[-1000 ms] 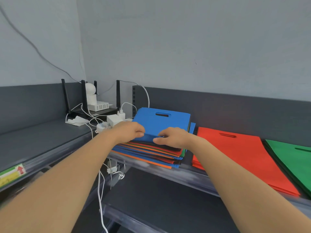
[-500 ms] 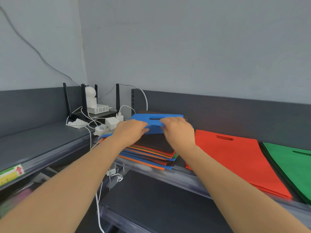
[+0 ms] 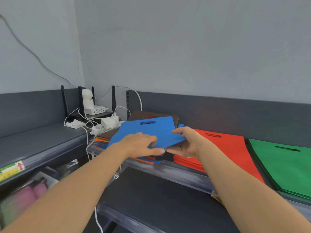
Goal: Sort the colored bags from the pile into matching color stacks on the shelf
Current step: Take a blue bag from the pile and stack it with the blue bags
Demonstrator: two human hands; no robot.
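A flat blue bag [image 3: 151,132] with a cut-out handle slot is held just above the mixed pile [image 3: 103,142]. Its long axis runs away from the person, slot end toward the wall. The left hand [image 3: 139,145] grips its near edge. The right hand [image 3: 186,143] pinches its near corner, thumb on top.

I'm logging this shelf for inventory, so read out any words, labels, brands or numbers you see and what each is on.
No words or numbers can be read.
Shelf-edge sticker: red up arrow on green and yellow; its print is too blurred.
White charger: no legible brand.
Blue bag: plain, no print visible.
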